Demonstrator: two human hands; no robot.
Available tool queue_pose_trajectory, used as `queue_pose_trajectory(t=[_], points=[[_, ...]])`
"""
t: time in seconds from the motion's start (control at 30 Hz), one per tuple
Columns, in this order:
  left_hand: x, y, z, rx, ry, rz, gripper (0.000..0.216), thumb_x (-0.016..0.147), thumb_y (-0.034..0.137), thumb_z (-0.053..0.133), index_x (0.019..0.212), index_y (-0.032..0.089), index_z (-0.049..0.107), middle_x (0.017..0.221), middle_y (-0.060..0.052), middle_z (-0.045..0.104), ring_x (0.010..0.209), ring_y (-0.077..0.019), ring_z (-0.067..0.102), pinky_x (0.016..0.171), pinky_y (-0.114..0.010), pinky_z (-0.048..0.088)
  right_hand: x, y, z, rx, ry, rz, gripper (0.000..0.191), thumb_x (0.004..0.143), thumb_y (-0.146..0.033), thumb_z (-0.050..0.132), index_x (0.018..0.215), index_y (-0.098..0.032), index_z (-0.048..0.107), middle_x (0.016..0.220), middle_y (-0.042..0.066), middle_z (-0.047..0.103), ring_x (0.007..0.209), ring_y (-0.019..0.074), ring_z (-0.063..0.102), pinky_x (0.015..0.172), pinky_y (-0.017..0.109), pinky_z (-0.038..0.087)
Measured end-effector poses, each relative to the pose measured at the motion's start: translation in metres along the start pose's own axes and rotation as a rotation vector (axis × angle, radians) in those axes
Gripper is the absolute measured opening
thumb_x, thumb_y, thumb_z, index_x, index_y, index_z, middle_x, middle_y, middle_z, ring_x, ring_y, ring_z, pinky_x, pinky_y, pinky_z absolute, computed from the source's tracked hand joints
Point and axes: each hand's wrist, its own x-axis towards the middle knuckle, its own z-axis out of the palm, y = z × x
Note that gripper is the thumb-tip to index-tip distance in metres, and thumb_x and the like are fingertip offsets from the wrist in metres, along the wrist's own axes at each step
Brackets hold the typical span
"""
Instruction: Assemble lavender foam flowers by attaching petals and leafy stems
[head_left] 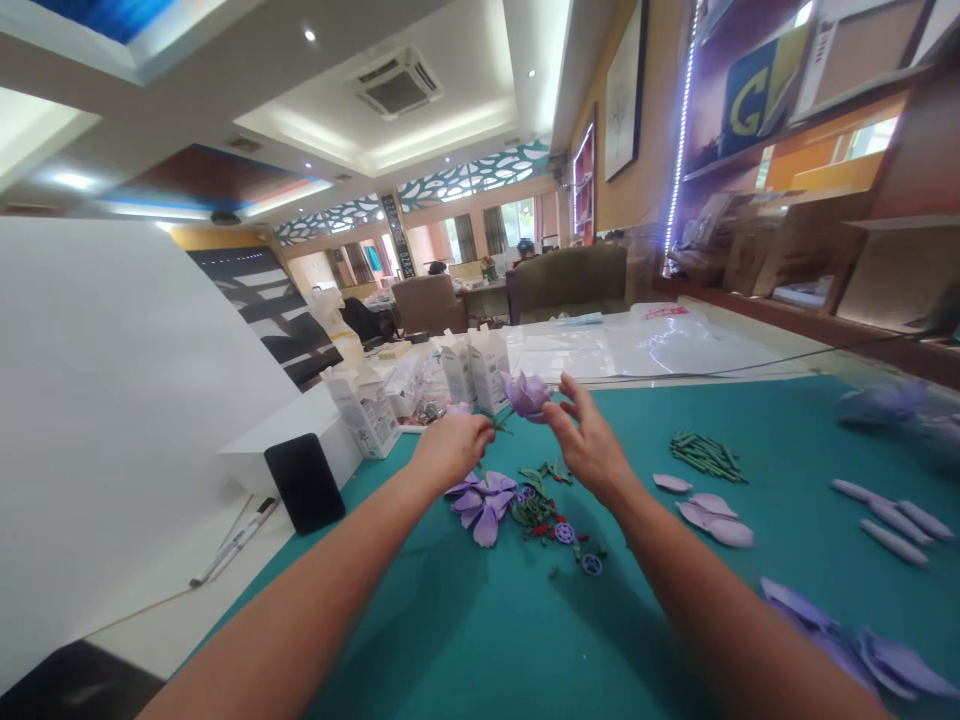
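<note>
My left hand (456, 445) is closed around the green stem of a purple artificial flower (527, 396), whose bloom is held up above the green mat. Beside that bloom is my right hand (589, 440), fingers spread; its fingertips are at the petals, and I cannot tell whether they touch. Below the hands lie loose purple petals (484, 500) and a pile of small green leaf and stem pieces (536, 510) mixed with red bits. Purple wheel-shaped parts (565, 533) lie at the pile's edge.
On the right of the green mat (420, 620) are a bundle of green sticks (706, 456), pale petals (716, 519), rolled purple pieces (892, 520) and larger petals (855, 640). White boxes (364, 412) stand at the far left. A black phone-like slab (304, 483) leans near pens (234, 540).
</note>
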Motion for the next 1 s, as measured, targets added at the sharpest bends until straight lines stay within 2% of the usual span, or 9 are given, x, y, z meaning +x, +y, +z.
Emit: queue_pose_trajectory(t=[0.1, 0.23, 0.33, 0.43, 0.53, 0.67, 0.8, 0.9, 1.0], points=[[0.002, -0.007, -0.024, -0.28, 0.073, -0.012, 0.031, 0.088, 0.031, 0.04, 0.075, 0.019, 0.066, 0.081, -0.002, 0.072, 0.072, -0.0149, 0.062, 0.062, -0.024, 0.041, 0.0, -0.007, 0.0, 0.025, 0.062, 0.034, 0.055, 0.081, -0.054, 0.048, 0.121, -0.016, 0.053, 0.118, 0.016, 0.059, 0.097, 0.0264, 0.06, 0.084, 0.041, 0.047], [0.0, -0.008, -0.047, -0.918, 0.212, -0.047, 0.025, 0.083, 0.034, 0.048, 0.08, 0.015, 0.064, 0.074, -0.004, 0.07, 0.057, -0.0117, 0.054, 0.05, -0.022, 0.036, -0.018, -0.021, 0.018, 0.096, -0.263, 0.13, 0.034, 0.08, -0.046, 0.048, 0.093, -0.017, 0.062, 0.082, 0.005, 0.064, 0.061, 0.0159, 0.058, 0.06, 0.03, 0.047], [-0.004, -0.004, -0.054, -1.297, 0.242, -0.013, 0.022, 0.08, 0.036, 0.056, 0.082, 0.015, 0.063, 0.071, -0.004, 0.067, 0.056, -0.0097, 0.053, 0.046, -0.019, 0.031, -0.037, -0.033, 0.032, 0.091, -0.492, 0.109, 0.03, 0.08, -0.041, 0.052, 0.099, -0.018, 0.062, 0.084, 0.003, 0.064, 0.061, 0.014, 0.056, 0.058, 0.027, 0.044], [-0.005, 0.001, -0.056, -1.551, 0.212, 0.041, 0.022, 0.076, 0.037, 0.063, 0.08, 0.015, 0.063, 0.068, -0.003, 0.065, 0.055, -0.0086, 0.052, 0.043, -0.018, 0.027, -0.049, -0.041, 0.038, -0.016, -0.532, 0.012, 0.022, 0.082, -0.037, 0.052, 0.091, -0.02, 0.063, 0.082, 0.003, 0.064, 0.07, 0.0153, 0.055, 0.062, 0.026, 0.041], [-0.004, 0.003, -0.055, -1.667, 0.237, 0.049, 0.024, 0.074, 0.037, 0.068, 0.079, 0.014, 0.064, 0.07, -0.004, 0.065, 0.055, -0.0075, 0.051, 0.043, -0.018, 0.029, -0.049, -0.04, 0.039, 0.041, -0.519, 0.049, 0.022, 0.085, -0.037, 0.046, 0.077, -0.02, 0.057, 0.069, 0.001, 0.062, 0.066, 0.0145, 0.054, 0.06, 0.025, 0.039], [-0.003, -0.001, -0.048, -1.679, 0.33, -0.025, 0.029, 0.074, 0.04, 0.069, 0.088, 0.015, 0.066, 0.089, -0.006, 0.069, 0.052, -0.0055, 0.05, 0.045, -0.019, 0.035, -0.043, -0.028, 0.041, 0.212, -0.514, 0.191, 0.026, 0.087, -0.044, 0.041, 0.084, -0.02, 0.053, 0.05, -0.007, 0.043, 0.046, 0.0108, 0.041, 0.047, 0.023, 0.032], [-0.008, -0.007, -0.038, -1.701, 0.44, -0.097, 0.039, 0.072, 0.052, 0.068, 0.09, 0.017, 0.064, 0.094, -0.005, 0.066, 0.056, -0.0089, 0.058, 0.046, -0.02, 0.041, -0.04, -0.019, 0.043, 0.16, -0.421, 0.139, 0.029, 0.085, -0.044, 0.044, 0.082, -0.018, 0.056, 0.052, -0.008, 0.033, 0.046, 0.0092, 0.029, 0.045, 0.023, 0.023], [-0.013, -0.008, -0.031, -1.733, 0.401, -0.066, 0.052, 0.072, 0.063, 0.062, 0.094, 0.016, 0.063, 0.092, -0.006, 0.064, 0.061, -0.0112, 0.06, 0.048, -0.022, 0.045, -0.038, -0.015, 0.042, 0.088, -0.35, 0.1, 0.031, 0.085, -0.045, 0.044, 0.082, -0.018, 0.058, 0.056, -0.006, 0.035, 0.052, 0.0105, 0.032, 0.048, 0.024, 0.025], [-0.017, -0.006, -0.027, -1.71, 0.38, -0.003, 0.047, 0.069, 0.054, 0.07, 0.096, 0.016, 0.063, 0.094, -0.006, 0.064, 0.067, -0.0119, 0.061, 0.054, -0.022, 0.048, -0.036, -0.013, 0.04, 0.036, -0.31, 0.082, 0.036, 0.085, -0.05, 0.043, 0.082, -0.018, 0.059, 0.057, -0.005, 0.039, 0.055, 0.0123, 0.037, 0.051, 0.024, 0.028]])
